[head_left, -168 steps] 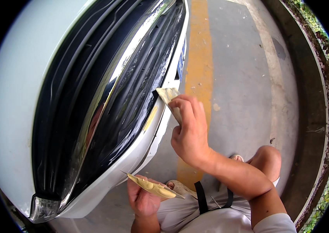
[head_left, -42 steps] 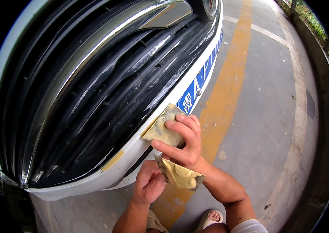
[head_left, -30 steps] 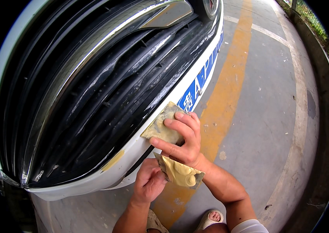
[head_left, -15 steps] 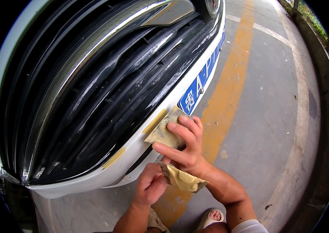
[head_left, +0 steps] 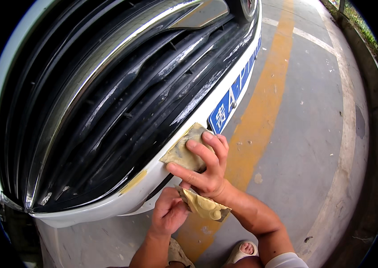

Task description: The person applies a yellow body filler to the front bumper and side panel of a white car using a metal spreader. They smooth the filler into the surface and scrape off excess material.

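Observation:
My right hand (head_left: 211,169) grips a thin square spreader (head_left: 186,149) smeared with pale yellow putty, its upper-left edge against the white bumper (head_left: 86,214) beside the blue number plate (head_left: 222,116). Just below, my left hand (head_left: 166,207) is closed on a second thin plate (head_left: 182,194) carrying a thick lump of yellow putty (head_left: 204,205). A yellow putty streak (head_left: 133,183) lies on the bumper under the black grille (head_left: 122,116), left of my hands.
A chrome trim bar (head_left: 86,76) curves through the grille. Grey floor (head_left: 300,147) with yellow (head_left: 260,120) and white painted lines runs to the right, up to a low dark kerb (head_left: 367,192) with greenery behind. My sandalled feet (head_left: 242,252) show at the bottom.
Since the oldest frame, my hands have come closer together and the view has shifted. In the last half second the spreader moved slightly left, covering more of an upper yellow streak.

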Demonstrator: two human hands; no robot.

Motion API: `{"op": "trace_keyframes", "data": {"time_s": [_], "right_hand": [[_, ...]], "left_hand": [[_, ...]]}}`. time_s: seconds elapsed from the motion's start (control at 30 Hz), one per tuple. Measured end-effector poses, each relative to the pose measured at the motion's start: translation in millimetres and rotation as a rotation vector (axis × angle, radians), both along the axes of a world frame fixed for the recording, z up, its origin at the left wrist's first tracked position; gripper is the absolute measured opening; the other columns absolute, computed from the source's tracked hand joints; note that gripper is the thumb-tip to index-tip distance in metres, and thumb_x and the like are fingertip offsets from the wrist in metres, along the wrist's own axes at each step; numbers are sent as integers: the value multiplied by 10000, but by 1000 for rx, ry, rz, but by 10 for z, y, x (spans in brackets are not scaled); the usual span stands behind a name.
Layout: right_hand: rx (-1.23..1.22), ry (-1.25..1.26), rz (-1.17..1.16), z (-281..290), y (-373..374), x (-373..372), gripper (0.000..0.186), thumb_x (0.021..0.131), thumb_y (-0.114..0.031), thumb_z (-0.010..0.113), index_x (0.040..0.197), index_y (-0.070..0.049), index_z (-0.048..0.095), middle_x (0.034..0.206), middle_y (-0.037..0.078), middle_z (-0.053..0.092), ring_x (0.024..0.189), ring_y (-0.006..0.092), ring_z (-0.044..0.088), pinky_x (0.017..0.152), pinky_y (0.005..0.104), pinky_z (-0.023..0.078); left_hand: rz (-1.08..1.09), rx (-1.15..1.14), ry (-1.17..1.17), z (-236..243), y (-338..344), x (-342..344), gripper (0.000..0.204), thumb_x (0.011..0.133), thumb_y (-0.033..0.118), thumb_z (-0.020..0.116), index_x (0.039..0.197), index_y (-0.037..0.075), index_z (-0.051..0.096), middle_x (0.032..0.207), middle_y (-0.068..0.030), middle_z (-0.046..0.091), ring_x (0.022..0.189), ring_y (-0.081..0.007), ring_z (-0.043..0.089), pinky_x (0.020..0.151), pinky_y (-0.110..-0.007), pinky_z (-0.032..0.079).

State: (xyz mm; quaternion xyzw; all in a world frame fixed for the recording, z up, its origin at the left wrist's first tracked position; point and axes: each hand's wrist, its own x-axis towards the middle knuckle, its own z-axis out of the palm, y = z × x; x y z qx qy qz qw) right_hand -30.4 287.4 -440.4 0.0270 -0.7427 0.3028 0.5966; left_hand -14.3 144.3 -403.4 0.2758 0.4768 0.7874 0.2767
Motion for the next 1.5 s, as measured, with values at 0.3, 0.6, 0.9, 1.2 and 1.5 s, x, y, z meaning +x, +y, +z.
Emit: {"op": "trace_keyframes", "data": {"time_s": [0.3, 0.6, 0.9, 1.2, 1.5], "right_hand": [[102, 4, 32, -59, 42, -31, 344, 931, -490, 476, 1012, -266, 725, 1232, 127, 491, 1194, 338, 397, 935, 515, 323], [19, -15, 42, -32, -4, 70, 267, 794, -375, 602, 1015, -302, 733, 1194, 61, 563, 1142, 304, 464, 921, 498, 355], [-929, -14, 1316, 383, 605, 796, 496, 600, 134, 422, 1042, -17, 588, 1163, 182, 556, 1149, 347, 522, 960, 474, 419], [-1218, -652, 839, 622, 754, 918, 378, 825, 89, 544, 1183, -28, 514, 1088, 54, 609, 1009, 143, 571, 875, 297, 464], [-1235, -199, 634, 632, 581, 506, 267, 905, 2, 513, 1170, -6, 483, 1103, 67, 579, 1028, 137, 544, 929, 293, 434]], "left_hand": [[7, -1, -8, -22, -11, -26, 257, 939, -45, 433, 1176, 48, 467, 1121, -120, 516, 895, -137, 496, 790, -285, 428], [48, -78, -352, -219, -174, 41, 260, 932, -47, 420, 1176, 9, 491, 1131, -104, 552, 1029, -187, 537, 889, -303, 426], [222, -137, 133, -132, -56, 197, 188, 945, -27, 421, 1103, -35, 523, 1015, -68, 591, 886, -99, 541, 780, -222, 430], [196, 37, -186, 174, -152, 284, 279, 940, -33, 347, 1214, -16, 400, 1091, -181, 593, 949, -205, 598, 836, -307, 479], [18, 180, -288, 148, -263, 333, 348, 903, -71, 319, 1225, 39, 390, 1100, -159, 588, 990, -230, 598, 833, -321, 482]]}}
